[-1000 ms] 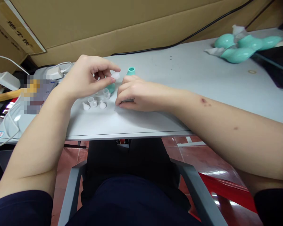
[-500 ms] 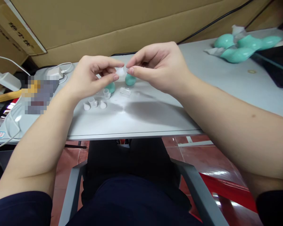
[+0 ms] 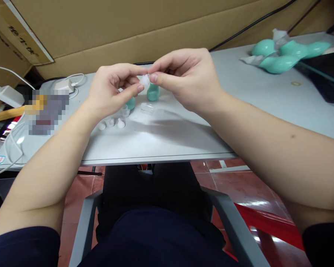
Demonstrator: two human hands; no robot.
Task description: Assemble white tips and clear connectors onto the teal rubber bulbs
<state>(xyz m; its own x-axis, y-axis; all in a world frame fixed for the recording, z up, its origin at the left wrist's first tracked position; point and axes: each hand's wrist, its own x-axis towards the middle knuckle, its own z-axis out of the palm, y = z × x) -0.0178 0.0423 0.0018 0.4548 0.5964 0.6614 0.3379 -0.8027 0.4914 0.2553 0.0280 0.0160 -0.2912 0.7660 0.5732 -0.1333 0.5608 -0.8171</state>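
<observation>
My left hand (image 3: pixel 110 89) pinches a small whitish translucent piece (image 3: pixel 144 81) between thumb and index finger, above the table. My right hand (image 3: pixel 187 74) is closed in a pinch at the right end of that piece; what its fingertips hold is too small to make out. Just behind and below the fingertips stands a teal rounded piece (image 3: pixel 153 93). Another teal piece (image 3: pixel 131 103) is partly covered by my left hand. Near them lie a clear plastic part (image 3: pixel 147 107), small translucent cups (image 3: pixel 125 111) and white drop-shaped pieces (image 3: pixel 120 123).
Several glossy teal shapes (image 3: pixel 281 61) with white wrapping lie at the back right, near a dark flat object (image 3: pixel 325 76). White chargers (image 3: pixel 9 96) with cables occupy the left side. Cardboard (image 3: pixel 144 29) walls the back. A small ring (image 3: pixel 296 83) rests at right.
My hands have come together, so the whitish piece now meets my right fingertips. The left hand shifted slightly right. The view has moved a little.
</observation>
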